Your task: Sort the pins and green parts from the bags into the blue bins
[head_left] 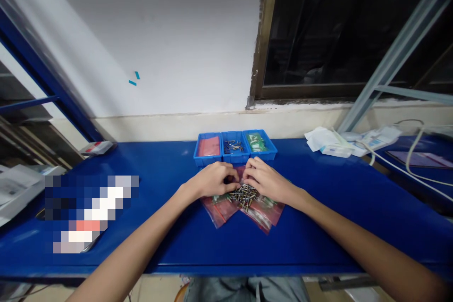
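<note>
My left hand (218,179) is curled at the left edge of a pile of metal screws (245,196), its thumb and fingertips close together. Across the pile my right hand (262,178) has its fingers bent inward and pressed together. Whatever either hand pinches is too small or hidden to name. Under the screws lie red-tinted plastic bags (221,211), some with whitish and green bits in them. Directly behind the hands stands a blue bin (208,162) of three compartments: red bags at left, loose screws (232,146) in the middle, small green-and-white packets (256,142) at right.
The blue table (170,240) reaches to the wall. A blurred-out flat object (95,217) lies at left, near a white tray (21,188) and a small box (97,147). White plastic wrappers (329,141), cables (399,167) and a purple flat item (421,159) are at right.
</note>
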`<move>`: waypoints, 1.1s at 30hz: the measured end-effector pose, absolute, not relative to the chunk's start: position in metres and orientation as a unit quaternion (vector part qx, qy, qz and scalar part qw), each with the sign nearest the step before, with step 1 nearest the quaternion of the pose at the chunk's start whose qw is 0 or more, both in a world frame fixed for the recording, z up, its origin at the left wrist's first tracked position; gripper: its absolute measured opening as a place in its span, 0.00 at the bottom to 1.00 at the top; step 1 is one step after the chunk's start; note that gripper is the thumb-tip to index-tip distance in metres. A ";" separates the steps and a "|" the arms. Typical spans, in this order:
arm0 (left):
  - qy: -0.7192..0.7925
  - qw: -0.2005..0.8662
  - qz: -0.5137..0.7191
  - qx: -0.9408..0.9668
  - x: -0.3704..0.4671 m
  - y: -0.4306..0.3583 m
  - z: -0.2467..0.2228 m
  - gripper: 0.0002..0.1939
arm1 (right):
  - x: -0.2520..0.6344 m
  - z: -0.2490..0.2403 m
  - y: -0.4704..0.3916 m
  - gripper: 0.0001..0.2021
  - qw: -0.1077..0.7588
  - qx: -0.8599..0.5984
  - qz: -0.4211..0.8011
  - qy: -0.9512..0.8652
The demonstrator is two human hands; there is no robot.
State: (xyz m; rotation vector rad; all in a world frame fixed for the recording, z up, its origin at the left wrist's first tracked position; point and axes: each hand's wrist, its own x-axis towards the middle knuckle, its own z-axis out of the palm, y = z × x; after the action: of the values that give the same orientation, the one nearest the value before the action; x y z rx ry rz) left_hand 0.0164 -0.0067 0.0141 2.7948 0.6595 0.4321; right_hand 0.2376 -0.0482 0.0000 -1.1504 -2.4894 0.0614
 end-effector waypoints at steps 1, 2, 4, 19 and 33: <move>0.225 0.126 0.147 0.955 0.017 -0.007 0.013 0.07 | 0.238 0.000 -0.048 0.07 0.198 -0.410 0.024 -0.890; 0.225 0.136 0.146 0.954 0.017 -0.006 0.013 0.07 | 0.238 0.000 -0.048 0.07 0.197 -0.408 0.024 -0.891; 0.225 0.157 0.146 0.951 0.017 -0.004 0.011 0.07 | 0.238 0.000 -0.048 0.07 0.195 -0.404 0.022 -0.893; 0.259 0.203 0.170 0.929 0.016 0.002 0.001 0.04 | 0.240 -0.001 -0.045 0.08 0.200 -0.401 0.022 -0.894; 0.279 0.149 0.157 0.936 0.015 0.005 0.001 0.06 | 0.237 0.001 -0.046 0.09 0.194 -0.396 0.073 -0.894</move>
State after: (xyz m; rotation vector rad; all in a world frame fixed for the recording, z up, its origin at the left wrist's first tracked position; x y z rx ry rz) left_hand 0.0152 0.0046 0.0011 2.6901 0.8027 0.4504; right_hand 0.2371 -0.0457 0.0009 -1.1115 -2.5087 0.2055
